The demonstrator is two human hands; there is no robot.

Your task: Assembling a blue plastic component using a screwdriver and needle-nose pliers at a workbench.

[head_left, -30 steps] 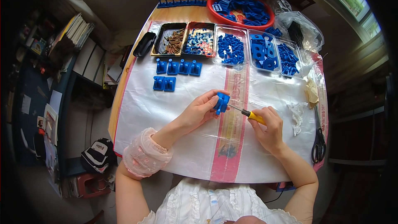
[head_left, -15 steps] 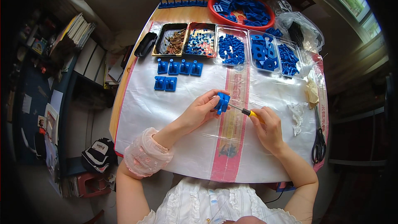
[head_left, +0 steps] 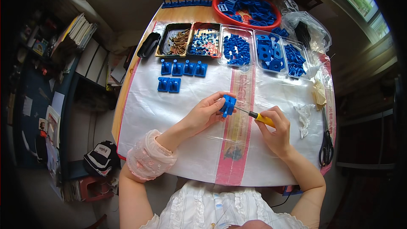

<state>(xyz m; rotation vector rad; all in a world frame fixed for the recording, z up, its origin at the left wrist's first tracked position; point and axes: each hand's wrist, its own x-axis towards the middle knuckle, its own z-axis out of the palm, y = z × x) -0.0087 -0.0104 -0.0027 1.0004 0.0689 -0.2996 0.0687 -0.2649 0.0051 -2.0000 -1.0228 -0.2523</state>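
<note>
My left hand is closed round a blue plastic bracket, held above the middle of the covered table. My right hand grips a screwdriver with a yellow and black handle. Its metal shaft points left at the bracket; whether the tip touches a screw there is too small to tell. Ahead and to the left, several similar blue brackets sit in a row, with a pair of them just nearer to me.
Behind are trays of brass-coloured screws, nuts and small blue parts, and more blue pieces. A red basin holds blue parts. At right lie black scissors, crumpled tissue and a plastic bag.
My right fingers have shifted on the screwdriver, so more of its yellow handle shows. The left hand and the bracket have hardly moved.
</note>
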